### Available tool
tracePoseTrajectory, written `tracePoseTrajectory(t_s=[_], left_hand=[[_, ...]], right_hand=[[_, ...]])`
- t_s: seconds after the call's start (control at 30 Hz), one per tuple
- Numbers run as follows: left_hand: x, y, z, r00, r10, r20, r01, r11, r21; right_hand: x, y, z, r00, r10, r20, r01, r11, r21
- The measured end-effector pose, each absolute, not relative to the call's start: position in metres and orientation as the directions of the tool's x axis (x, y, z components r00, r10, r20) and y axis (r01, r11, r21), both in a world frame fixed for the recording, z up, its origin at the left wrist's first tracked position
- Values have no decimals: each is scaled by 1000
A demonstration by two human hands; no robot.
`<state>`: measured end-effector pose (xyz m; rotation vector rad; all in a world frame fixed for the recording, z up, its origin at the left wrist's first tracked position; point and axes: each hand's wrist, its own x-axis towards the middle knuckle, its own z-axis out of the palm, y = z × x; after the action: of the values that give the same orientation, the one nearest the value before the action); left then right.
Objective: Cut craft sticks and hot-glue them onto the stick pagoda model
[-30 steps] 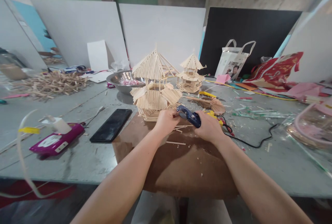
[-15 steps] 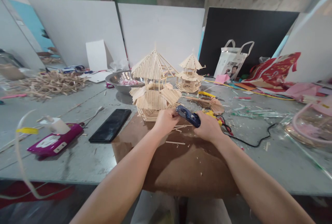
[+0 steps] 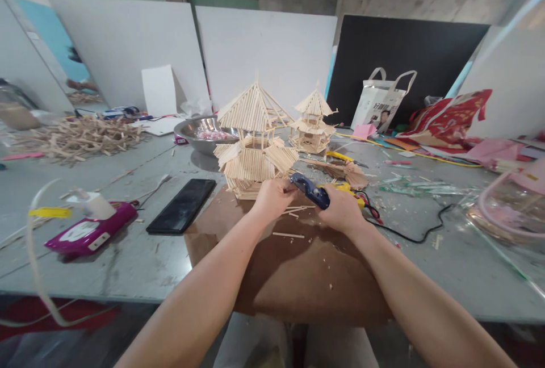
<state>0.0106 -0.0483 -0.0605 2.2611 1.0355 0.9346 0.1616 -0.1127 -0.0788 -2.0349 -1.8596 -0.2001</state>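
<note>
The right hand grips the blue tool at centre frame, apparently angled to meet the left hand. Left grip is pinched, contents indiscernible. Near model stands just beyond.

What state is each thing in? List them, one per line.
Left hand, grip unclear
Right hand, closed around blue tool
Blue tool, tilted, its head at the left hand; open or shut unclear
Near stick house, upright, roof partly unfilled
Far stick house, upright
Phone, flat, screen dark
Metal bowl, upright, things inside
White bag, standing, handles up
Loose stick, lying on brown board
</note>
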Motion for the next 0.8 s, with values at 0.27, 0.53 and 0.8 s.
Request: tracePoseTrajectory(t_s=[0.27, 0.53, 0.8], left_hand=[[12, -46, -66, 469, 789, 398, 369, -584, 723], [13, -43, -73, 466, 759, 454, 353, -630, 692], [12, -45, -72, 463, 741, 486, 440, -668, 599]], right_hand=[[168, -109, -76, 189, 925, 329, 959, -103, -262], [174, -107, -79, 104, 925, 366, 968, -10, -252], [170, -110, -80, 84, 922, 378, 967, 17, -255]])
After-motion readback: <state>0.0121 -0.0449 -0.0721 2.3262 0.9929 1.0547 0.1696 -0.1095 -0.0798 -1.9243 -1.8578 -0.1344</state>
